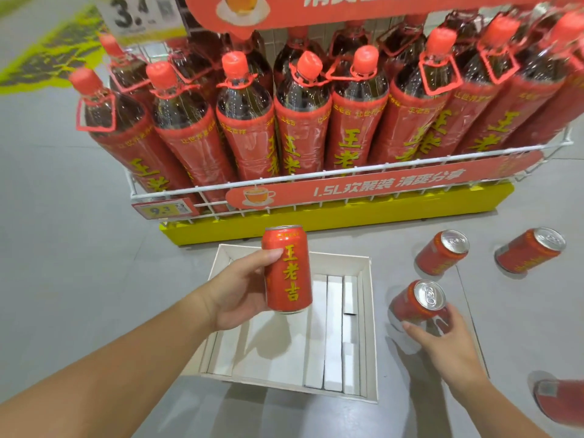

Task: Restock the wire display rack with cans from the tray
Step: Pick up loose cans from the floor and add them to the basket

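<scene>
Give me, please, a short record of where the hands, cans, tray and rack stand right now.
Left hand: holds a can upright above the tray
Right hand: grips a second can on the floor, right of the tray
Tray: no cans visible inside
Loose cans: two on the floor further right
Rack: shelf in view filled with bottles

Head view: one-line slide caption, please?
Left hand holds a red can upright above the white tray; right hand grips a second can beside it.
</scene>
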`<state>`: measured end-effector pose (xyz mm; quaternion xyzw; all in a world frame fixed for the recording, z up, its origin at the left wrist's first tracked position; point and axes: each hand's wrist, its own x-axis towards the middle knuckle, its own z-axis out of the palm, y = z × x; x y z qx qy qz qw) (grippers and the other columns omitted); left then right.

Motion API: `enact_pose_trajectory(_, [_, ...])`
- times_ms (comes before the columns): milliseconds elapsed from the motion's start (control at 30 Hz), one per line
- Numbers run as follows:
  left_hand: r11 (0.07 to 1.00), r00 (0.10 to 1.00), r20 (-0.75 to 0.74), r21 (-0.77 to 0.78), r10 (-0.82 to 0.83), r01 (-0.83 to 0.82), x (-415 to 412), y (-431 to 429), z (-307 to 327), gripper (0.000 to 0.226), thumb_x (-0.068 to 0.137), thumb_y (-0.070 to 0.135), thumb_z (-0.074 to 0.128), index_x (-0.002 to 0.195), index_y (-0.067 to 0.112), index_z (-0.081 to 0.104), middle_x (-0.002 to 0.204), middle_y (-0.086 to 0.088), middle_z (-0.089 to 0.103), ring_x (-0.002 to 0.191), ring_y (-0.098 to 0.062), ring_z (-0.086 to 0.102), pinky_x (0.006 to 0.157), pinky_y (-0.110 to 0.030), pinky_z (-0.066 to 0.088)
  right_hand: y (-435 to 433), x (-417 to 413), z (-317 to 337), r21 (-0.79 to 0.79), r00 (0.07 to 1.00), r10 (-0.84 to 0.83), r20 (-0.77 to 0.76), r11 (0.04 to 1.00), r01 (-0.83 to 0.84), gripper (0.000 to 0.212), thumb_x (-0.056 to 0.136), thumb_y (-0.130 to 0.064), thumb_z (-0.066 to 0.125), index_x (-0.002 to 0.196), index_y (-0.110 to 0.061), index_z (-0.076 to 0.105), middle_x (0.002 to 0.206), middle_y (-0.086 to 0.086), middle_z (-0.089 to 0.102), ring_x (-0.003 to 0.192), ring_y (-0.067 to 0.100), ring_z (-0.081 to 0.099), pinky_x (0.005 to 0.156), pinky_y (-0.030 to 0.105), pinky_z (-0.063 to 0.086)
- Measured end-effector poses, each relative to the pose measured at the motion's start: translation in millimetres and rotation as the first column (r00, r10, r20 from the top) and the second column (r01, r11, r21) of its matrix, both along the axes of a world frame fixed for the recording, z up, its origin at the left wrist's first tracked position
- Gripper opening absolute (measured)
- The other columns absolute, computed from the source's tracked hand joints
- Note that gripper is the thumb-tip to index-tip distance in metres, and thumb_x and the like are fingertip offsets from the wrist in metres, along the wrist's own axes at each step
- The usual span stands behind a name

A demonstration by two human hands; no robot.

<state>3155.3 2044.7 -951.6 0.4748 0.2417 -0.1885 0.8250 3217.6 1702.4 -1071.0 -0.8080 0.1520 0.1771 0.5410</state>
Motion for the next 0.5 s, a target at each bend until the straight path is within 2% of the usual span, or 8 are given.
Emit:
enact_pose_trajectory(100, [0.999,1.000,0.028,0.039,-0.005,0.004,4,-1,22,0.087,0.044,0.044,0.096,0.121,0.012,0.070,0.115,-0.017,0.072,0.103,-0.033,0.071,0.087,-0.052,0.057,10,1,-2,0.033,0.999,-0.036,0.003,0.999,0.036,0.067,0.071,-0.010,0.089,0.123,-0.024,0.051,0.123,0.003,0.061,0.117,0.021,0.056,0.100,0.037,0.041])
enact_pose_trajectory(200, [0.990,1.000,0.021,0.141,-0.017,0.014,3,-3,33,0.094,0.040,0.048,0.097,0.122,0.013,0.068,0.120,-0.021,0.070,0.112,-0.039,0.067,0.094,-0.053,0.055,15,8,-2,0.052,0.999,-0.049,-0.016,0.997,0.050,0.074,0.066,-0.013,0.093,0.127,-0.017,0.051,0.120,0.004,0.064,0.111,0.023,0.061,0.099,0.040,0.044])
enact_pose_trajectory(267, [0.980,0.999,0.034,0.196,-0.019,0.012,2,-4,37,0.102,0.036,0.050,0.097,0.125,0.016,0.065,0.122,-0.022,0.070,0.115,-0.041,0.065,0.097,-0.053,0.053,13,14,-1,0.046,0.999,-0.055,0.001,0.997,0.055,0.070,0.066,-0.013,0.093,0.125,-0.016,0.054,0.114,0.003,0.068,0.104,0.021,0.065,0.095,0.038,0.048])
enact_pose_trajectory(400, [0.976,0.995,0.099,0.218,-0.015,-0.007,4,-1,44,0.103,0.035,0.052,0.097,0.127,0.018,0.064,0.120,-0.022,0.070,0.109,-0.038,0.068,0.094,-0.052,0.054,7,23,5,0.054,0.998,-0.057,0.018,0.997,0.056,0.052,0.068,-0.008,0.090,0.112,-0.022,0.065,0.102,-0.003,0.074,0.093,0.011,0.070,0.081,0.026,0.052])
enact_pose_trajectory(500, [0.973,0.991,0.128,0.230,-0.025,-0.005,13,0,50,0.101,0.035,0.053,0.097,0.123,0.016,0.067,0.118,-0.023,0.070,0.105,-0.038,0.068,0.091,-0.051,0.057,0,28,17,0.063,0.998,-0.061,0.011,0.996,0.060,0.041,0.069,-0.011,0.089,0.100,-0.026,0.067,0.093,-0.005,0.076,0.086,0.012,0.073,0.081,0.032,0.058])
